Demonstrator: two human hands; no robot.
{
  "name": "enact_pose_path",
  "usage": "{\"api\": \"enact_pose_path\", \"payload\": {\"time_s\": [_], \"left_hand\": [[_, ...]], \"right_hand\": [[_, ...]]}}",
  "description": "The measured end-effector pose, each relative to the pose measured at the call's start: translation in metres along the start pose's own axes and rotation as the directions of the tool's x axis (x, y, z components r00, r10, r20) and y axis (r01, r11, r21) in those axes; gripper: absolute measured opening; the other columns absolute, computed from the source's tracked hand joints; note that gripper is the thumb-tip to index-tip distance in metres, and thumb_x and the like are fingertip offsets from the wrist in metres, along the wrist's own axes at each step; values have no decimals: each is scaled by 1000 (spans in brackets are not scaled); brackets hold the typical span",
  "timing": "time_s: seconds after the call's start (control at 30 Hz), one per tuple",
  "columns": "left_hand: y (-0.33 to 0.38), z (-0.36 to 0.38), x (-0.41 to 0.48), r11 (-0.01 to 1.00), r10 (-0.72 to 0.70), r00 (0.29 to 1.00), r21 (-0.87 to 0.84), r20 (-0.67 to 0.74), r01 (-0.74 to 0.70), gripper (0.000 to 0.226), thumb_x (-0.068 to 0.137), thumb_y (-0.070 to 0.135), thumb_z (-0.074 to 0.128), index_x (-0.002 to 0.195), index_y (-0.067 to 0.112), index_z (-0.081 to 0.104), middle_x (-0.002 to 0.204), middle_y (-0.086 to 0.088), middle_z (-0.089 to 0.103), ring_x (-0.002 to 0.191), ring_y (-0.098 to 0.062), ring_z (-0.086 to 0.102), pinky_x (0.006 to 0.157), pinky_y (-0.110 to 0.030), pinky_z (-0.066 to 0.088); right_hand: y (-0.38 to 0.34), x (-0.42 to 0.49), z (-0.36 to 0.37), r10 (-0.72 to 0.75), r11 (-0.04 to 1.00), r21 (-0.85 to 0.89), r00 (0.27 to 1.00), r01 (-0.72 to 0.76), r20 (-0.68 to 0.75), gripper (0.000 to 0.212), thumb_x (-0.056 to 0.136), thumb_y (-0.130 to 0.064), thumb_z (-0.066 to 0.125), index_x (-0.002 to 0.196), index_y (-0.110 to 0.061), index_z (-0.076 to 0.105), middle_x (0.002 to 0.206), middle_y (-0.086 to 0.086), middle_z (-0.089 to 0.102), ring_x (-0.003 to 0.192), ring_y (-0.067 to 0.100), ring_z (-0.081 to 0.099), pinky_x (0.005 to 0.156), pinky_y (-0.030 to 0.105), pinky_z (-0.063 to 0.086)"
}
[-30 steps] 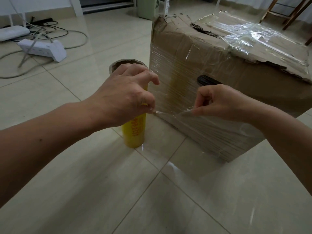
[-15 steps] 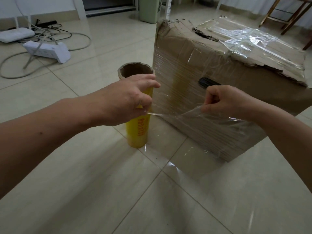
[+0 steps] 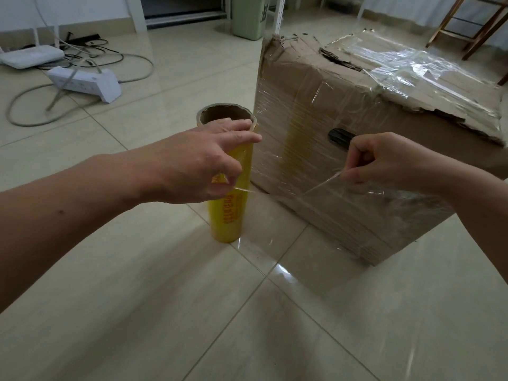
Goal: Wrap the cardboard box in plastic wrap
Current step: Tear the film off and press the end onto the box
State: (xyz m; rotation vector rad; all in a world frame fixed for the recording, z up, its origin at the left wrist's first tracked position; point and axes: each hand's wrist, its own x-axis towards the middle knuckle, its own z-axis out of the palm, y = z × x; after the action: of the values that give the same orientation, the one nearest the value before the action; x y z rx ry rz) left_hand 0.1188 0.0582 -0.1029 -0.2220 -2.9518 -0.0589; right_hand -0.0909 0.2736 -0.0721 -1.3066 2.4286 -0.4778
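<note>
Your cardboard box (image 3: pixel 343 111) sits on the floor (image 3: pixel 137 298): brown, top flaps torn, near side and top under clear wrap. Your roll of plastic wrap (image 3: pixel 229 215) stands upright just beside its left corner, yellow, core open. A taut film strand (image 3: pixel 321 186) is pinched between your left hand (image 3: pixel 198 169) and right hand (image 3: pixel 384 158).

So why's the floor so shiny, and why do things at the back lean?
Head view: the glossy floor tiles mirror room light, giving a bright glare beside the cardboard box; the plastic wrap on its top glints too; the wide-angle lens makes the white post lean.
</note>
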Motion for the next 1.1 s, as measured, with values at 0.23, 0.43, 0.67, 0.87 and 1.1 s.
{"api": "enact_pose_path", "payload": {"time_s": [0.23, 0.43, 0.67, 0.87, 1.1], "left_hand": [[7, -3, -14, 969, -13, 998, 245, -60, 27, 6, 73, 35, 71, 74, 29, 72, 138, -15, 48, 122, -39, 46, 93, -50, 41], [5, 3, -11, 970, -27, 991, 235, -129, 57, 53, 87, 57, 34, 74, 26, 75, 137, -11, 51, 116, -32, 52, 95, -41, 32], [8, 17, -7, 960, -78, 977, 248, -201, 128, 17, 74, 30, 56, 68, 23, 70, 131, -13, 56, 113, -33, 55, 91, -39, 26], [6, 18, -10, 974, -88, 967, 184, -238, 134, 30, 76, 30, 57, 103, 22, 69, 138, -15, 47, 120, -36, 47, 101, -42, 25], [24, 11, -6, 987, 32, 910, 159, -412, 37, 26, 86, 25, 53, 104, 13, 68, 120, -14, 59, 97, -29, 55, 81, -40, 41]], "right_hand": [[-8, -3, 3, -27, 999, -24, 994, 29, 110, 14, 77, -24, 75, 71, -21, 63, 62, -5, 61, 52, 1, 50, 56, 21, 44], [-13, -7, 6, -23, 998, -48, 984, 32, 177, 12, 76, -25, 76, 72, -22, 65, 70, -3, 66, 56, -1, 55, 60, 19, 46], [-16, -6, 7, -21, 998, -53, 982, 31, 186, 12, 76, -24, 76, 73, -21, 65, 69, -5, 66, 57, -1, 55, 60, 18, 45], [-17, -7, 6, -29, 998, -48, 981, 39, 192, 12, 76, -26, 75, 72, -23, 65, 67, -7, 65, 56, -3, 55, 60, 16, 45], [-18, -7, 6, -40, 995, -83, 981, 56, 188, 12, 77, -28, 75, 72, -24, 64, 73, -3, 67, 62, 4, 57, 62, 20, 45]]}}
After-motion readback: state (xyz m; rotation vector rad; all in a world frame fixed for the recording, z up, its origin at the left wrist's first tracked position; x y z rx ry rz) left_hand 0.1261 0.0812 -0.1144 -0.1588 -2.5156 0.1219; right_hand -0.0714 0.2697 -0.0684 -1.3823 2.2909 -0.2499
